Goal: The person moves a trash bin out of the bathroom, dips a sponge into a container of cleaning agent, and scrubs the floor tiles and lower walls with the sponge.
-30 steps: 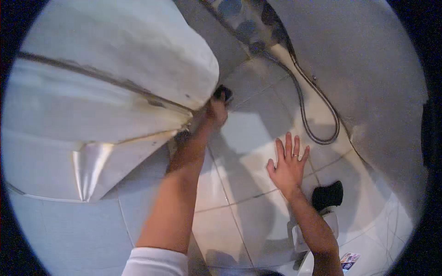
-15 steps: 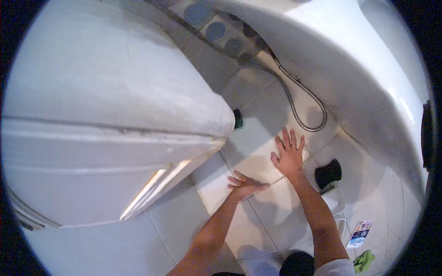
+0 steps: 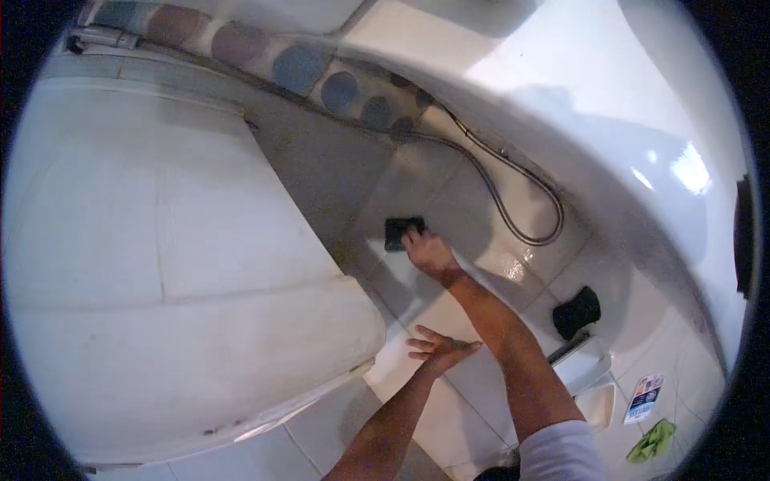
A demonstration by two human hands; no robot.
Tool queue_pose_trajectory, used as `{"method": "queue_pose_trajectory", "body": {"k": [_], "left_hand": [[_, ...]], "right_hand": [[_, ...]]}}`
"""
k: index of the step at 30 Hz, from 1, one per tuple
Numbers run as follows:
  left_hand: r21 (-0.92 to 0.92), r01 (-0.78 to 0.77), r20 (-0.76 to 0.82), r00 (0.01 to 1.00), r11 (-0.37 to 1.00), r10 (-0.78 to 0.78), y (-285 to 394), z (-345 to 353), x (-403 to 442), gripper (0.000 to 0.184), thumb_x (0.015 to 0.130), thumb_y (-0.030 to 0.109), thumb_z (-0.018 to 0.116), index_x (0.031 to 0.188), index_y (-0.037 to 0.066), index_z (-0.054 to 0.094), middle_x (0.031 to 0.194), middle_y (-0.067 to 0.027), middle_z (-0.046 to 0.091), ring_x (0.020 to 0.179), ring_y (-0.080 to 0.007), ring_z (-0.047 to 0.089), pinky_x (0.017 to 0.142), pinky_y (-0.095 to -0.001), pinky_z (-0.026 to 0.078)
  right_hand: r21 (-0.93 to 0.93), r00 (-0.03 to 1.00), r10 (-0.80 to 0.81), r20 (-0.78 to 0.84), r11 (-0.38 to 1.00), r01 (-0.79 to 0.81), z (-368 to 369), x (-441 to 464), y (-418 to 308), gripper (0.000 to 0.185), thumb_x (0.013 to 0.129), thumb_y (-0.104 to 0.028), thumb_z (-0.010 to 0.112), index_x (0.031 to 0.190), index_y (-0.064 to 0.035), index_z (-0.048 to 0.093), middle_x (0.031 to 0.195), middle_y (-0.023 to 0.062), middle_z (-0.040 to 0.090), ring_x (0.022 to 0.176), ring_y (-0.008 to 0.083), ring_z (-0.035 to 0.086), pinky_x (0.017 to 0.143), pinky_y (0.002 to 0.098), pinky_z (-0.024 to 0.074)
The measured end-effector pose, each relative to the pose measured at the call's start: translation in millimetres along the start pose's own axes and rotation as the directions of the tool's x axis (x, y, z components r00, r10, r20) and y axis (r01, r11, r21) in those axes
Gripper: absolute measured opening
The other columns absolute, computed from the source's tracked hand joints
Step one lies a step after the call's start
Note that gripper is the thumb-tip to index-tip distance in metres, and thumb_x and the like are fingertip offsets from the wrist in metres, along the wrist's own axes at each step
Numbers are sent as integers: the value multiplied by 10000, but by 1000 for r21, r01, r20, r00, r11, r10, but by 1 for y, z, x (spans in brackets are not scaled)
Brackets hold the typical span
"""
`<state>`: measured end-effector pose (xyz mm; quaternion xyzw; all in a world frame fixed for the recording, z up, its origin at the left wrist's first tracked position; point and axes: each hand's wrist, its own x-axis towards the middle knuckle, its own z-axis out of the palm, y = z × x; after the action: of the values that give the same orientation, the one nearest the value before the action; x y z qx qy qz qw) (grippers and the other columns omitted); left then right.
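Note:
My right hand reaches forward over the tiled floor, its fingers closed on the near right edge of a dark, rectangular scrubbing sponge. The sponge lies on the tiles between the white cabinet-like panel and the tub side. My left hand is nearer to me, above or on the floor, with spread fingers and nothing in it. Off to the right of both hands rests a black sponge with a narrowed waist.
A large white panel fills the left side. The white tub curves along the right. A metal shower hose loops on the floor. White trays, a printed packet and a green cloth lie at lower right.
My right hand has gone from flat and spread on the floor to gripping the dark sponge, farther forward and left. My left hand stays spread, shifted slightly. The view has moved.

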<state>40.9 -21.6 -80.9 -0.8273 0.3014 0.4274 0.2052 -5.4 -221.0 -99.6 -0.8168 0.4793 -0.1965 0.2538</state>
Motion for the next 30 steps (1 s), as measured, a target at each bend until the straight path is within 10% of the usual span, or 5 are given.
{"method": "queue_pose_trajectory", "body": {"k": [4,8,13,15,30], "left_hand": [[364,535,-759,645,762,-90,-24,76,83,1571,454,727,758,1317,36,-358,1307,-414,-336,1179,-642,-290,985,-712,27],[342,724,-922,381,600,65,-22,77,85,1629,396,727,778,1293,-3,-369,1328,-415,-303,1199,-645,-250,980,-715,106],[646,555,-750,336,524,569,-49,80,106,709,919,434,318,1444,6,107,1517,-158,-52,1289,-609,38,1023,-714,98],[453,186,-749,609,872,259,-56,92,116,865,870,494,445,1459,79,-33,1496,-218,-119,1286,-617,-43,1003,-721,114],[434,150,-701,676,888,229,-61,88,103,990,791,537,508,1443,89,-88,1470,-237,-170,1268,-612,-100,970,-741,90]], "right_hand": [[299,537,261,-802,954,-17,0,52,9,201,832,-142,529,978,-5,550,898,208,589,722,369,615,642,445,504],[796,517,641,-567,588,144,-104,135,8,258,856,-111,521,1077,22,538,882,243,576,828,400,589,721,462,477],[524,482,526,-701,838,-152,-110,193,-20,317,828,-16,486,1141,7,533,929,248,566,884,394,580,757,467,480],[549,599,529,-602,818,-171,-117,188,-11,340,802,1,501,1139,1,542,945,243,560,888,398,575,768,460,479],[752,492,662,-565,659,-23,-82,229,85,453,749,-13,534,1201,-30,557,1119,202,600,1054,345,561,880,414,455]]}}
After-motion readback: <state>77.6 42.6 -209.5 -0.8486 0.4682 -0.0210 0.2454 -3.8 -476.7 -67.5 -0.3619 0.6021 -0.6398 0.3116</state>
